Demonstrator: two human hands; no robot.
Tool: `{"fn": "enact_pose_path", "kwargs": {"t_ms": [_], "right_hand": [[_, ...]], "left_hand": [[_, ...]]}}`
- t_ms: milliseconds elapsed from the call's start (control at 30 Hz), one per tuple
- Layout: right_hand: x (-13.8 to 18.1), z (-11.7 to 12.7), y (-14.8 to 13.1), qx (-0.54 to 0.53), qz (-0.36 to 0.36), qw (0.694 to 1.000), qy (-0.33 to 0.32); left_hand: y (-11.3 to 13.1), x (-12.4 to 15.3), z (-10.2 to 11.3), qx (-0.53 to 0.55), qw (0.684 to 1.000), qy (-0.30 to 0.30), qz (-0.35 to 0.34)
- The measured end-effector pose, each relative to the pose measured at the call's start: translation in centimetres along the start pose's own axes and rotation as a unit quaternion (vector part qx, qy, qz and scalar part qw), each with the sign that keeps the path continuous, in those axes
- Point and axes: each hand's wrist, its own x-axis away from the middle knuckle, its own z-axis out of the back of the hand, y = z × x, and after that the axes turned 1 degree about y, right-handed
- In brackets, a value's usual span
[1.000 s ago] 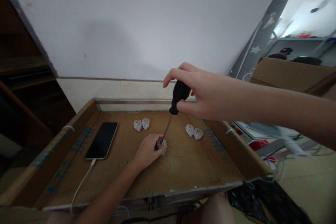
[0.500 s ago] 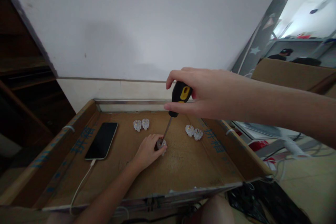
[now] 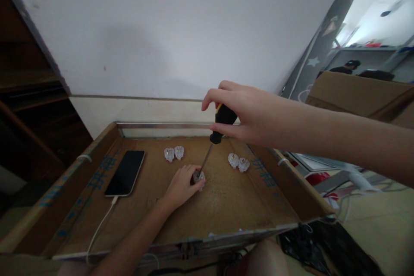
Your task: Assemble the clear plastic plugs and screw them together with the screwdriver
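Observation:
My right hand (image 3: 237, 110) grips a screwdriver (image 3: 225, 117) by its black and yellow handle. The shaft slants down to the left, and its tip meets a small clear plastic plug (image 3: 201, 180) with a dark part on its left side. Fingers of my left hand (image 3: 183, 185) are closed around that plug, holding it down on the cardboard and partly hiding it. A pair of similar clear plugs (image 3: 174, 153) lies behind my left hand. Another pair of clear plugs (image 3: 238, 162) rests to the right, under my right forearm.
A shallow cardboard tray (image 3: 233, 207) with raised sides forms the work surface. On its left lies a phone (image 3: 125, 173) with a white cable (image 3: 100, 228) running to the front edge. A wall (image 3: 155, 43) stands behind. A person (image 3: 346, 68) is far off at right.
The screwdriver handle has turned in my right hand, so its yellow patch has rotated away from view. My left hand and the plug under it have stayed in place.

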Motion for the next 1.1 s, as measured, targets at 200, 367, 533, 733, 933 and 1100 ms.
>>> {"fn": "enact_pose_path", "kwargs": {"t_ms": [200,367,533,733,933,1100], "right_hand": [[0.2,0.1,0.0,-0.023,-0.015,1.0,-0.003],[0.2,0.4,-0.1,-0.014,-0.013,1.0,0.004],[0.3,1.0,-0.3,0.002,-0.015,1.0,0.027],[0.5,2.0,-0.3,0.023,-0.03,0.998,0.05],[0.7,2.5,-0.1,0.024,-0.027,0.996,0.081],[3.2,2.7,1.5,0.029,-0.078,0.988,0.128]], "left_hand": [[-0.2,0.0,-0.1,0.001,1.0,0.002,-0.005],[-0.1,0.0,0.0,0.001,1.0,0.0,-0.003],[0.0,0.1,0.1,0.004,1.0,0.01,-0.008],[0.0,0.0,0.3,0.036,0.995,0.088,-0.012],[-0.8,-0.1,0.1,0.076,0.987,0.138,-0.001],[-1.3,-0.1,0.8,0.088,0.982,0.167,0.029]]}}
